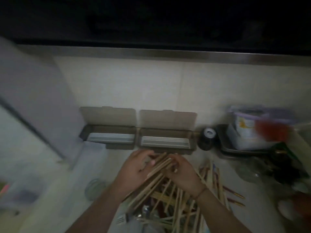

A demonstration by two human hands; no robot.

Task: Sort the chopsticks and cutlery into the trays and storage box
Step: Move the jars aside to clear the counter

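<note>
a bundle of pale wooden chopsticks [158,167] is gripped by curled fingers of the left hand [134,167] and right hand [180,172], just before two open brown cardboard trays [166,137], above the scattered pile [176,199].

Pale matt wooden chopsticks [161,167], cardboard boxes [165,140]

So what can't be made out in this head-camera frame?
- Chopsticks in both hands: count lost to blur; right hand covers their tips.
- Pile: cut off by bottom edge, forearms over it.
- Tray contents: too dim.
- Tub label: motion blur.
- Left hand grip: fingers smeared.
</note>
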